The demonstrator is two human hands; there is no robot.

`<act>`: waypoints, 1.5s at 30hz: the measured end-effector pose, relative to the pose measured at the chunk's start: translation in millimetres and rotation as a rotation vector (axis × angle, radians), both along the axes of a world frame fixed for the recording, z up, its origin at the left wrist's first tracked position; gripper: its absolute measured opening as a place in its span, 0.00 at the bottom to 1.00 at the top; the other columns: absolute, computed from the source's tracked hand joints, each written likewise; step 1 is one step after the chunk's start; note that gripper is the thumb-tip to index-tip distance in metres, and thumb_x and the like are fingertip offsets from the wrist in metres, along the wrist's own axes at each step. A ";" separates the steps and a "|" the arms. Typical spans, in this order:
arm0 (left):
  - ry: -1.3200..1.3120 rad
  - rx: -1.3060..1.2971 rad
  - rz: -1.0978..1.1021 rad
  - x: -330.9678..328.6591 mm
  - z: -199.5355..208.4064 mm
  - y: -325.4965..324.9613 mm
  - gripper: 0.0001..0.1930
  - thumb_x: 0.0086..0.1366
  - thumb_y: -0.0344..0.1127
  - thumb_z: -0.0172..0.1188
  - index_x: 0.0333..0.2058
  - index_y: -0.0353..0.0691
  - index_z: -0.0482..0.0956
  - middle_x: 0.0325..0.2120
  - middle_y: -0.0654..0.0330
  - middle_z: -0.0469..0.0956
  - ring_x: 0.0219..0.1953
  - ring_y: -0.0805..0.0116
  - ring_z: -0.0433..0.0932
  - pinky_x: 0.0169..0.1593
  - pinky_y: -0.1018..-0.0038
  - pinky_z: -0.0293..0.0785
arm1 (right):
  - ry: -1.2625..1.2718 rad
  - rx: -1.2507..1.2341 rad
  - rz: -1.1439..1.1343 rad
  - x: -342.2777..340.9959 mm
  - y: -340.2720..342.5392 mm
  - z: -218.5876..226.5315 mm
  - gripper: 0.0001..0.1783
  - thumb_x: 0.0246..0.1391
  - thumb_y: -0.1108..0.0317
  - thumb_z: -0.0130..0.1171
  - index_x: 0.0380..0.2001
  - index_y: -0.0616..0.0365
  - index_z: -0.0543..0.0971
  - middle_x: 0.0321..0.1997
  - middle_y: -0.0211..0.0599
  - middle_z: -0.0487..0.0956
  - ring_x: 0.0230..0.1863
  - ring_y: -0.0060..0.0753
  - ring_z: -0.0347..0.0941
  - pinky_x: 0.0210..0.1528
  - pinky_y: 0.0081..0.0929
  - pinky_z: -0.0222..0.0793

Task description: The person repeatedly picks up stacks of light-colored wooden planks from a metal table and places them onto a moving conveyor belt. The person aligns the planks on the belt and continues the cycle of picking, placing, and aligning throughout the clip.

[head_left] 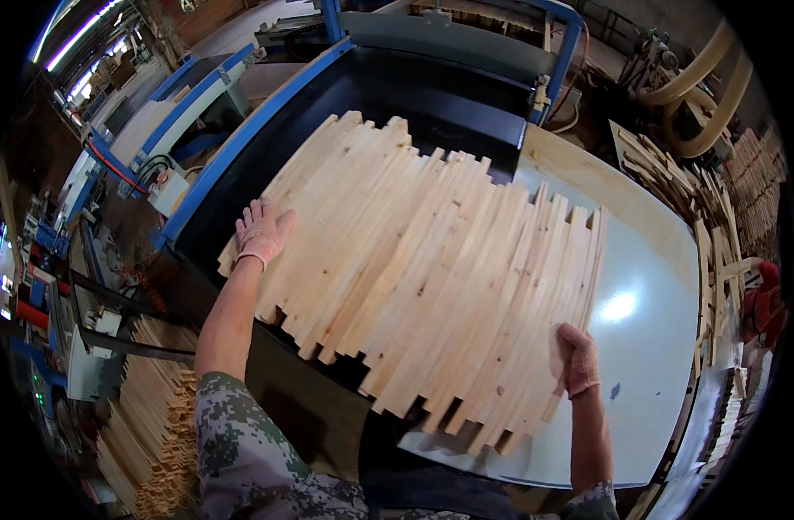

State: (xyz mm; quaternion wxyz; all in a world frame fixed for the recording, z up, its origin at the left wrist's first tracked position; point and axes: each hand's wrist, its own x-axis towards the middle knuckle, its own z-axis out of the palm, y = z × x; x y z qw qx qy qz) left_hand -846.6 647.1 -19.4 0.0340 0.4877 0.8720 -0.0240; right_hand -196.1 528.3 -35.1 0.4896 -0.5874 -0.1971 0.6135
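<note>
Head cam: left hand (265,232) splayed on the wood strips (414,277), right hand (579,360) curled at their edge, can't tell if gripping. Strips span black bed (397,82) and pale table (652,373). Probably stiff but slidey; I'd squeeze both outer edges.

Slats (414,269) span a machine bed (397,95) and the table (644,381) (to its right).

Left arm (228,325) extended well forward, bare forearm slanting up out of a camouflage sleeve (245,433), and the gloved left hand (265,232) lies palm down, fingers spread! Across to the right forearm (591,442), nearly upright, its gloved right hand (579,362) turned inward, fingers curled!
</note>
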 end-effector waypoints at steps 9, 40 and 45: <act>0.029 0.012 -0.150 -90.3 -8.6 -13.7 0.44 0.74 0.65 0.49 0.75 0.35 0.60 0.77 0.44 0.58 0.79 0.44 0.53 0.79 0.48 0.48 | 0.030 0.024 0.173 -199.6 71.7 4.7 0.18 0.60 0.66 0.67 0.50 0.60 0.77 0.39 0.35 0.82 0.36 0.30 0.79 0.38 0.32 0.79; -0.182 0.369 -0.243 6.3 -36.5 -78.5 0.41 0.76 0.62 0.53 0.73 0.34 0.64 0.74 0.40 0.62 0.77 0.42 0.59 0.78 0.55 0.54 | -0.740 0.373 0.270 -165.8 44.5 -23.6 0.32 0.68 0.45 0.57 0.61 0.63 0.74 0.41 0.58 0.85 0.47 0.61 0.82 0.52 0.50 0.76; -0.183 0.361 -0.048 -11.5 -26.2 -147.2 0.41 0.73 0.61 0.57 0.71 0.33 0.66 0.72 0.40 0.66 0.74 0.42 0.62 0.76 0.54 0.58 | -0.657 0.489 0.099 -152.4 3.7 -50.9 0.31 0.64 0.58 0.65 0.67 0.58 0.76 0.28 0.42 0.80 0.30 0.36 0.78 0.41 0.36 0.77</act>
